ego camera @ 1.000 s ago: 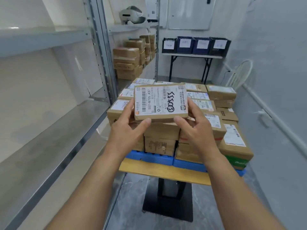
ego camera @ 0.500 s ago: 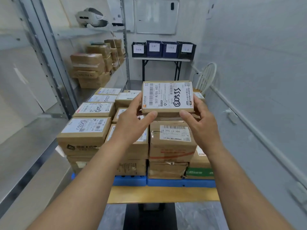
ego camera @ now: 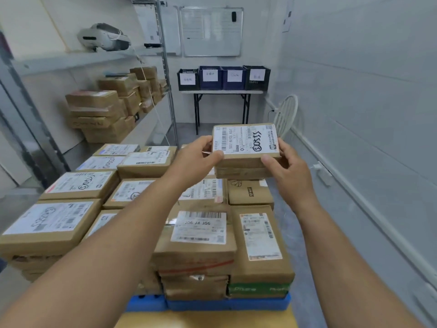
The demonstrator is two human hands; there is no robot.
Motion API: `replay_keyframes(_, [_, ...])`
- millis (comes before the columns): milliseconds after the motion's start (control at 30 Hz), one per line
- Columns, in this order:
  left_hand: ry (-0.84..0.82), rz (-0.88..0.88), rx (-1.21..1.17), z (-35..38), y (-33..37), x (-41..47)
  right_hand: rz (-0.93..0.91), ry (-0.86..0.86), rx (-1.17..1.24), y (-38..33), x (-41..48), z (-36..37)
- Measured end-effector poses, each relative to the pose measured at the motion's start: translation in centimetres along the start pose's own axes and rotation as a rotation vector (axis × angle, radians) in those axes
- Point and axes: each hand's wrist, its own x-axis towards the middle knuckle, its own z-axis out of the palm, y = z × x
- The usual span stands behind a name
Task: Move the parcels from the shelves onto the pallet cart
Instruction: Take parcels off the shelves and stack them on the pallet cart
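Evidently for flat stacking, your left hand [ego camera: 196,157] and right hand [ego camera: 287,164] grasp the labelled parcel [ego camera: 246,143] by opposite edges, level and label-up, just over the far-right stack [ego camera: 243,173] on the pallet cart [ego camera: 227,304].

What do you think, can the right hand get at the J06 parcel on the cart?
Probably not yet: the right hand and left hand both grip the raised parcel; the J06 parcel itself lies uncovered.

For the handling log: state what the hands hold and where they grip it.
Both hands hold one flat brown cardboard parcel with a white label: the left hand grips its left end, the right hand its right end, thumbs on the near edge.
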Motion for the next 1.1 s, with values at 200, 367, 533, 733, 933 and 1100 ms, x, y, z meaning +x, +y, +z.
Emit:
replay_keyframes(200, [-0.102,-0.053,0.109,3.7,0.6,4.2,0.092,-0.003,-0.015,4.0,3.1,-2.3])
replay_keyframes(367, [-0.166,-0.064,0.285,6.1,-0.4,6.4,0.174,-0.033,-0.003,7.4,4.5,-2.7])
replay_keyframes(533, [-0.192,-0.079,0.454,7.2,-1.4,7.6,0.260,-0.088,0.015,10.2,5.2,-1.4])
replay_keyframes(733, [-0.244,-0.121,0.522,7.6,-3.7,8.7,0.306,-0.162,0.016,12.2,5.7,0.3])
replay_keyframes(933, [-0.318,-0.103,0.614,8.2,-5.5,9.1,0.313,-0.212,-0.008,13.5,6.2,0.9])
replay_keyframes(1100, [-0.347,-0.099,0.681,8.5,-6.0,9.3,0.349,-0.234,-0.050,14.3,6.5,1.2])
